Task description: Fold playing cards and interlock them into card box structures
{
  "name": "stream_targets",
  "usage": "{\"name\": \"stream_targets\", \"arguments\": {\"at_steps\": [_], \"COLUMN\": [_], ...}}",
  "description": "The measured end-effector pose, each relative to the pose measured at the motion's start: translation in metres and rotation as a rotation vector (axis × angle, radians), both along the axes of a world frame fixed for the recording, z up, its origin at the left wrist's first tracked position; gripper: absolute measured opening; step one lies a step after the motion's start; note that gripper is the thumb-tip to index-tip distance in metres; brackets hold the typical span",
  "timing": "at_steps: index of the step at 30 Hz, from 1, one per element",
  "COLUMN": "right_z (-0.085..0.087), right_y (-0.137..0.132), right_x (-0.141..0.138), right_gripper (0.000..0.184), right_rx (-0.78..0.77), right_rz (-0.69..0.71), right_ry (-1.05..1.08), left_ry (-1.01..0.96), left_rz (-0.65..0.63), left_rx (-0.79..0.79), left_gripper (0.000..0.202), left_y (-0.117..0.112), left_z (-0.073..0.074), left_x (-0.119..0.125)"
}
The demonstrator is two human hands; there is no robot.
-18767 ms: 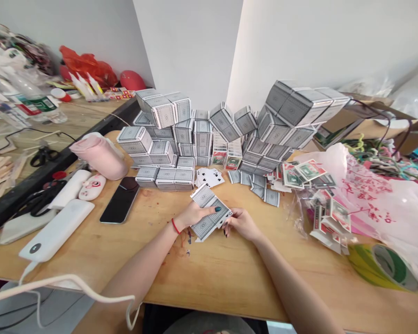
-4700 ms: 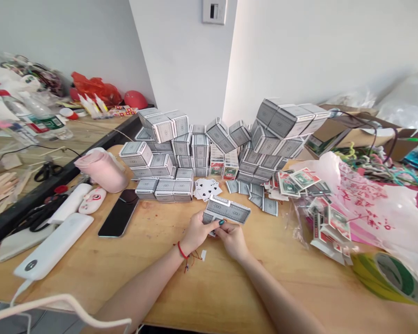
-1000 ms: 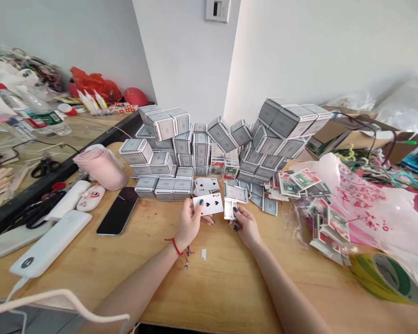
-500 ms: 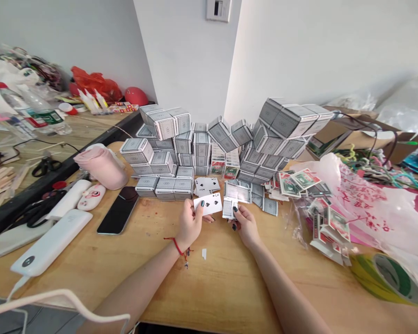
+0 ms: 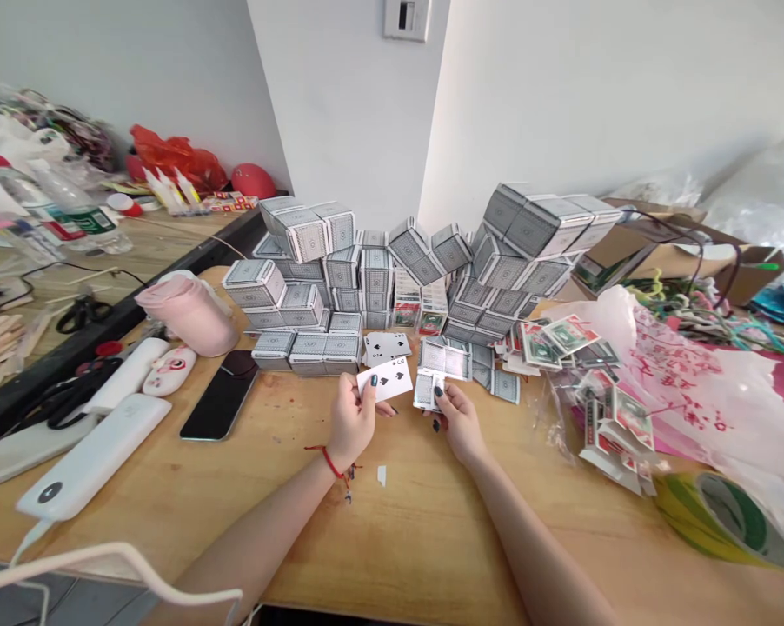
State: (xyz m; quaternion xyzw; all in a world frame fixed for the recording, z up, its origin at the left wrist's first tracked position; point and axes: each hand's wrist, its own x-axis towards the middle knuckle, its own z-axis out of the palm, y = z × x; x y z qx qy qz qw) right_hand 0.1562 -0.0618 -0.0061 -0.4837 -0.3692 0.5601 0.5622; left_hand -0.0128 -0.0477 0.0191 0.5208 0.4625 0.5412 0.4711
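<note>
My left hand (image 5: 351, 421) pinches a face-up playing card, a three of spades (image 5: 387, 379), just above the wooden table (image 5: 392, 530). My right hand (image 5: 457, 420) grips a small folded piece made of grey-backed cards (image 5: 426, 389), right beside the spade card. Behind both hands a few face-up spade cards (image 5: 385, 347) lie on the table, and flat grey-backed cards (image 5: 445, 359) lie next to them. A heap of grey cubes folded from cards (image 5: 340, 252) rises against the wall.
A black phone (image 5: 220, 396), white power bank (image 5: 89, 456), pink roll (image 5: 187, 313) and small pink-white gadget (image 5: 170, 369) sit at the left. Loose card packs (image 5: 610, 422), a pink plastic bag (image 5: 692, 374) and a green-yellow tape roll (image 5: 724, 517) fill the right. A paper scrap (image 5: 382, 475) lies near my wrists.
Since the older frames the large folded card piece has left my hands. Over the last second both hands shifted slightly away from me, the spade card tilting a little.
</note>
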Motion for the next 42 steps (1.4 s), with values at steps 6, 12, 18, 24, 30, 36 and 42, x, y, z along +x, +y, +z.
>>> {"name": "stream_targets", "arguments": {"at_steps": [6, 12, 18, 24, 30, 36, 42], "right_z": [0.0, 0.0, 0.001, 0.004, 0.008, 0.006, 0.006], "right_y": [0.001, 0.001, -0.001, -0.002, -0.004, -0.002, -0.002], "right_x": [0.0, 0.0, -0.001, -0.004, -0.005, -0.002, -0.001], "right_gripper": [0.032, 0.029, 0.027, 0.03, 0.031, 0.028, 0.028], "right_rx": [0.0, 0.009, 0.028, 0.037, 0.047, 0.042, 0.037], "right_rz": [0.004, 0.013, 0.024, 0.0, 0.034, 0.101, 0.12], "right_ry": [0.006, 0.017, 0.001, 0.005, 0.011, 0.099, 0.121], "left_ry": [-0.007, 0.001, 0.015, 0.054, 0.09, 0.084, 0.095], "left_rz": [-0.017, -0.012, -0.065, -0.162, -0.212, -0.319, -0.304], "left_rx": [-0.035, -0.019, -0.039, -0.069, -0.08, -0.138, -0.159], "left_gripper": [0.025, 0.024, 0.022, 0.021, 0.024, 0.024, 0.025], "left_y": [0.001, 0.002, 0.001, 0.004, 0.01, 0.012, 0.011], "left_z": [0.001, 0.0, -0.003, -0.004, -0.006, -0.005, -0.004], "left_x": [0.001, 0.0, 0.002, -0.001, -0.007, -0.009, -0.006]}}
